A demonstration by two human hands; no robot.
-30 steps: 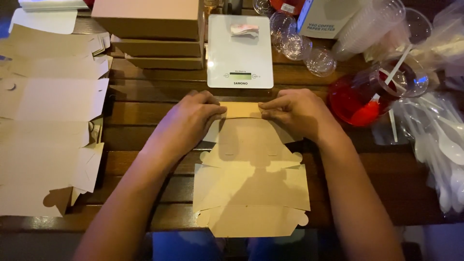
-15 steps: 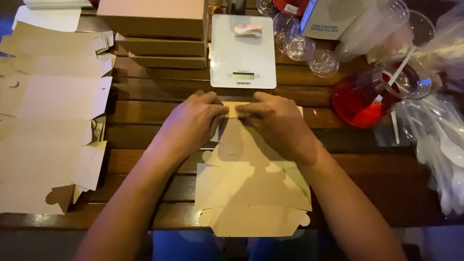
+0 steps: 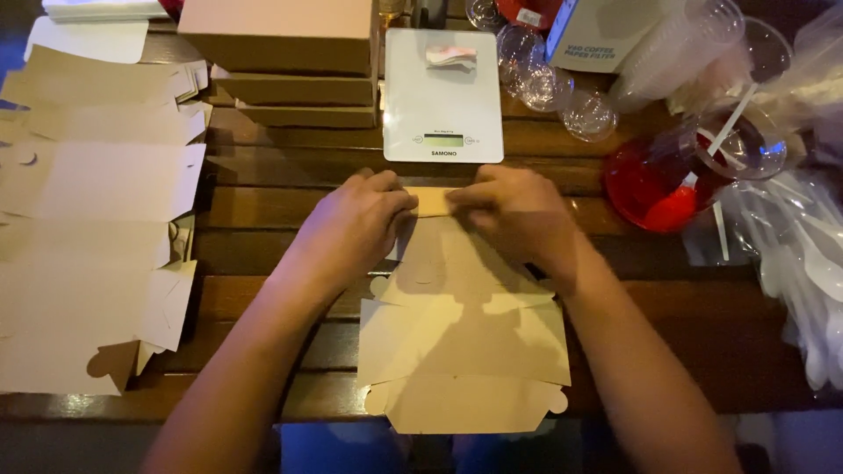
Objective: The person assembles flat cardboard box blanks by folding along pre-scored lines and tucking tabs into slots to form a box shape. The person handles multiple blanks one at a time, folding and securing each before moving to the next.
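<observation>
A flat brown cardboard box blank [image 3: 461,351] lies on the wooden slat table [image 3: 263,206] in front of me, its near flaps at the table's front edge. My left hand [image 3: 351,228] and my right hand [image 3: 518,215] both rest on the blank's far end. Their fingertips pinch a narrow folded strip [image 3: 430,201] of the cardboard between them, just in front of the white kitchen scale [image 3: 443,96]. My palms hide most of the upper part of the blank.
Several unfolded cardboard blanks [image 3: 92,228] lie stacked at the left. Assembled brown boxes [image 3: 285,61] stand at the back left. A red bowl [image 3: 654,184], clear plastic cups [image 3: 544,75] and bagged plastic cutlery [image 3: 790,246] crowd the right side.
My hands have drawn closer together at the blank's far edge. The right hand slid left toward the middle, and the folded strip between the fingertips looks shorter.
</observation>
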